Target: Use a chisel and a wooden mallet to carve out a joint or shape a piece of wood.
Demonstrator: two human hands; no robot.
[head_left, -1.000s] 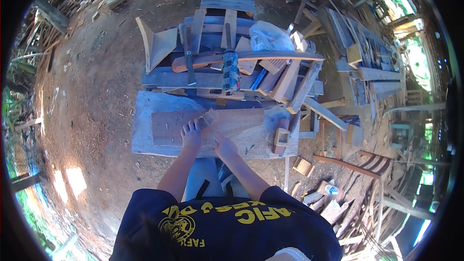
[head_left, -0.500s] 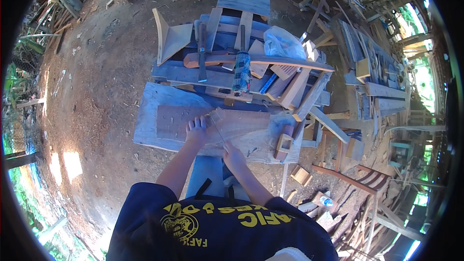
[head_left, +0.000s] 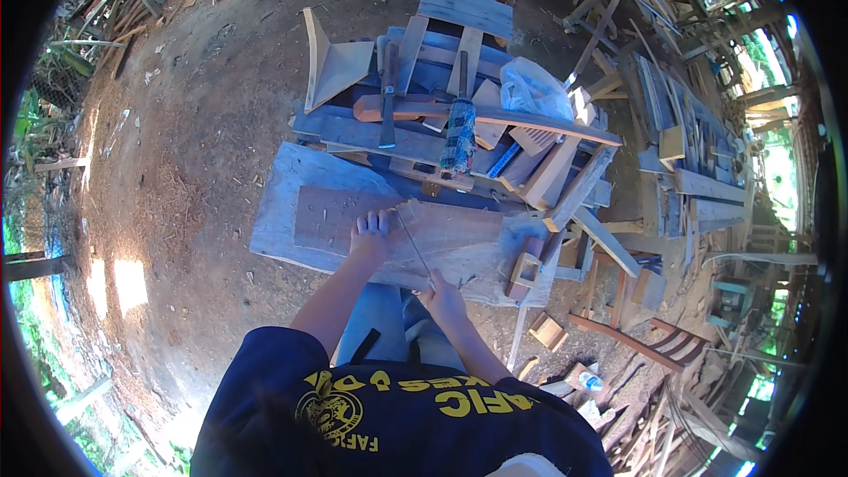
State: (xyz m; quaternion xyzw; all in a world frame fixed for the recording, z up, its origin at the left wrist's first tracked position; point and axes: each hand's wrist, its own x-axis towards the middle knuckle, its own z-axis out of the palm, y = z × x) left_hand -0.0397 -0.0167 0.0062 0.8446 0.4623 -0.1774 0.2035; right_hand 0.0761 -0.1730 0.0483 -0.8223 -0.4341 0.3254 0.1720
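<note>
Within right hand (head_left: 444, 299), part-hidden tool (head_left: 414, 242)

You wore a dark navy shirt (head_left: 406, 443) with short, plain sleeves (head_left: 281, 358). Yellow block lettering (head_left: 470, 401) and a round, finely drawn yellow crest (head_left: 330, 413) marked its fabric. Your trousers (head_left: 376, 311) showed pale blue-grey, with a narrow dark strap (head_left: 360, 347) by the shirt's hem. Your left hand (head_left: 369, 235), right hand (head_left: 444, 301) and both forearms (head_left: 336, 293) were bare.
</note>
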